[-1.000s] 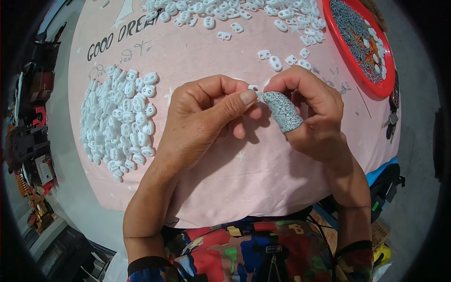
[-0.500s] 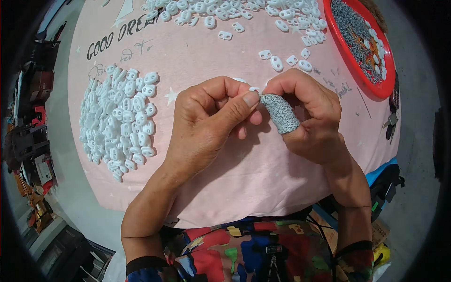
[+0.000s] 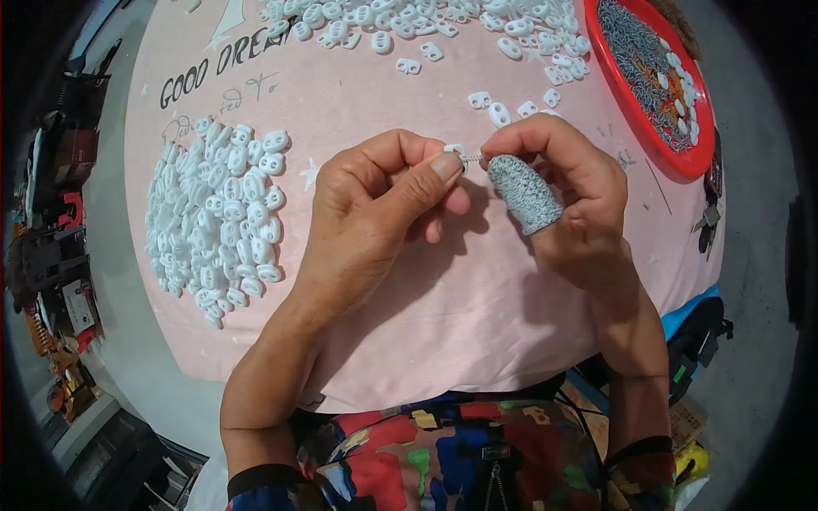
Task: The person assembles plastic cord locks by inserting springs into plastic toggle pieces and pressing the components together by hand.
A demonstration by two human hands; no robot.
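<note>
Between the thumb and index finger of my left hand (image 3: pixel 362 217) is a white plastic cord lock piece (image 3: pixel 454 150), mostly covered by the fingertips. A thin metal spring (image 3: pixel 474 158) sticks out from beside it toward my right hand (image 3: pixel 588 192), whose index fingertip and thumb close on the spring's far end. A grey knitted finger cover (image 3: pixel 524 196) sleeves my right thumb. Just beyond the hands lie a few loose white pieces (image 3: pixel 499 114), one partly hidden by my right fingers. How far the spring sits in the piece cannot be made out.
At left on the pink cloth (image 3: pixel 409 341) spreads a heap of white cord locks (image 3: pixel 217 213). Another white pile (image 3: pixel 409 17) lies at the far edge. A red tray (image 3: pixel 707 157) of springs and white pieces stands far right, near a thin metal rod (image 3: pixel 659 185) and loose springs (image 3: pixel 626 159).
My right hand has drawn a little to the right, and its covered thumb has come away from my left thumb. The spring now shows between the two hands.
</note>
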